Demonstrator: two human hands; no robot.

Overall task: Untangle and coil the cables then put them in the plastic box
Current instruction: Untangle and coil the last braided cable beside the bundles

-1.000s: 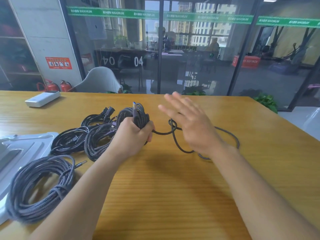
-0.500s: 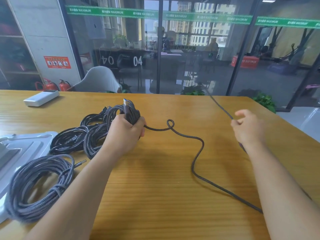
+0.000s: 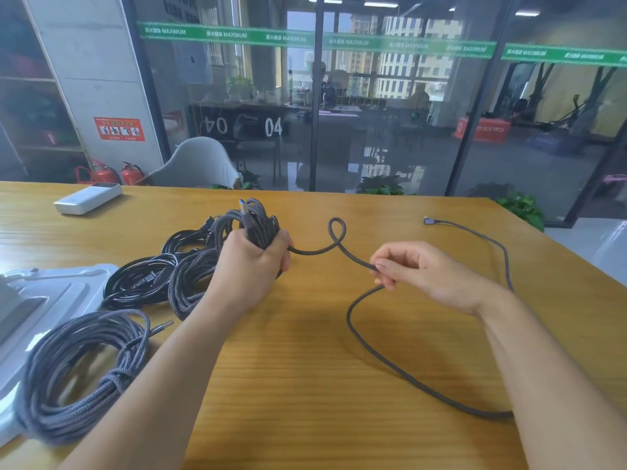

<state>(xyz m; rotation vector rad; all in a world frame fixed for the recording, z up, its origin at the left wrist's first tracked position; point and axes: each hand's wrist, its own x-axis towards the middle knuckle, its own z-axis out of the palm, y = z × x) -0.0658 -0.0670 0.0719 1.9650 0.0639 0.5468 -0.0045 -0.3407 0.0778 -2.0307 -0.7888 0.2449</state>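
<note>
1. Left hand (image 3: 252, 262): fingers are curled tightly round a bundled coil of dark grey braided cable (image 3: 258, 222), held upright above the light wooden table (image 3: 305, 385). A blue-tipped USB plug (image 3: 243, 209) stands out of the top of the bundle.
2. Right hand (image 3: 424, 271): the loose run of the same braided cable (image 3: 359, 337) is pinched between thumb and fingertips, to the right of the coil and at about its height.
3. Governing relation: between the two hands the cable runs left to right, with one small closed loop (image 3: 337, 228) standing in it, nearer the left hand than the right.
4. Remaining slack: from the right hand the cable drops to the table, sweeps toward the near right edge, passes behind the right forearm and reappears far right, ending at an angled plug (image 3: 429, 219) near the table's far side.
5. Judgement: the next wrap is likely to be carried leftward by the right hand onto the coil; the small loop may need to be shaken out first.
6. Other cables: a finished grey braided coil (image 3: 78, 374) lies at the near left, partly over a translucent plastic lid or tray (image 3: 51, 293); a glossy black cable coil (image 3: 142, 283) lies just beyond it.
7. Plastic box: it cannot be told whether the translucent piece belongs to it.
</note>
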